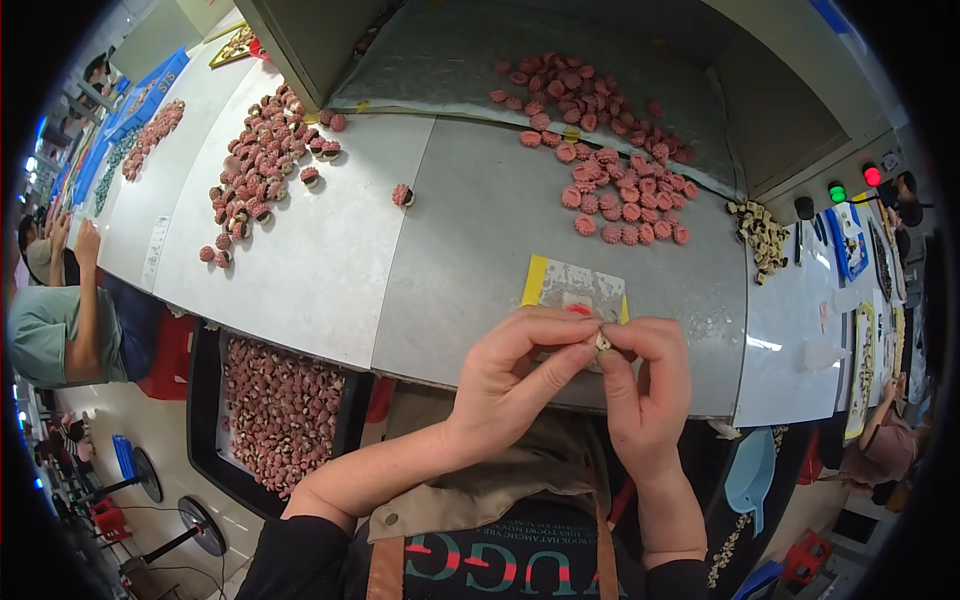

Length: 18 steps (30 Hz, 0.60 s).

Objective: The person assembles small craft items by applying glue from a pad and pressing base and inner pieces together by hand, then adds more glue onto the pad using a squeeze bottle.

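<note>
Over the near edge of the grey worktop, my left hand and my right hand meet fingertip to fingertip. Both pinch one small cream-coloured piece with dark marks, mostly covered by the fingers. Just beyond them lies a whitish, smeared pad with yellow edges. Something red shows on it, partly behind my left fingers. Farther off spreads a heap of pink, bumpy dome-shaped pieces, some turned hollow side up. A small pile of cream-and-black pieces sits to the right of my hands.
Left on the worktop is a heap of pink-domed pieces with cream and black undersides, one apart. A metal housing overhangs the back. Below left, a black bin holds many pieces. A blue dustpan is lower right. People work on both sides.
</note>
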### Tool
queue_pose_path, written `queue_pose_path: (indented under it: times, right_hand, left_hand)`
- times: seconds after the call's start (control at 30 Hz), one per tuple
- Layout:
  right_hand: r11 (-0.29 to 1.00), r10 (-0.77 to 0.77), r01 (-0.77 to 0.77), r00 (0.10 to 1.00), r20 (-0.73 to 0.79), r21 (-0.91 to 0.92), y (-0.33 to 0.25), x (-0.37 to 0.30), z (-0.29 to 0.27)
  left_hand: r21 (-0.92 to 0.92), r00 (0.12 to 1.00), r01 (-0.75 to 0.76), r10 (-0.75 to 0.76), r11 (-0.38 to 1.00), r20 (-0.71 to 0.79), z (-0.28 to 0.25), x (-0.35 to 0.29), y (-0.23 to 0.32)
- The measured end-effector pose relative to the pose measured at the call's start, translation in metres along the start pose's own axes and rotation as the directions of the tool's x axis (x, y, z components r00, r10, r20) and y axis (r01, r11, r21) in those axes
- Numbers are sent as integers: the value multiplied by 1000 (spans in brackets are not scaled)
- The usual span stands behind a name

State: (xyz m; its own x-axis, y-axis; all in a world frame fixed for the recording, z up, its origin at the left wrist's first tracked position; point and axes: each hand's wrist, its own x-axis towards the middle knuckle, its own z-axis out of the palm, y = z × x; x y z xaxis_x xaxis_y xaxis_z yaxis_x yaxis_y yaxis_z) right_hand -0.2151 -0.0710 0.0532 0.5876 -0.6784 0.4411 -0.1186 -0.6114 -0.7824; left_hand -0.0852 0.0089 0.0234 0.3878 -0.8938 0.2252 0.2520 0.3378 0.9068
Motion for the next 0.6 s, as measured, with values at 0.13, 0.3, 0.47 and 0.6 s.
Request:
queue_pose_path:
  times: [0.13, 0.3, 0.47, 0.6]
  right_hand:
    - [999, 38, -38, 999, 30, 22, -2, -2, -5]
    - [975, -86, 99, 993, 76, -201, -7, 9, -11]
    - [975, -101, 124, 987, 127, -182, 6, 2, -11]
    - [945, -201, 215, 976, 83, -248, 12, 0, -8]
  left_hand:
    - [-62, 985, 157, -152, 986, 85, -2, 3, 10]
    - [-209, 934, 357, -346, 910, 89, -3, 5, 19]
    - [-37, 965, 246, -241, 969, 103, 1, -1, 10]
    - [148, 987, 106, -122, 983, 103, 3, -1, 2]
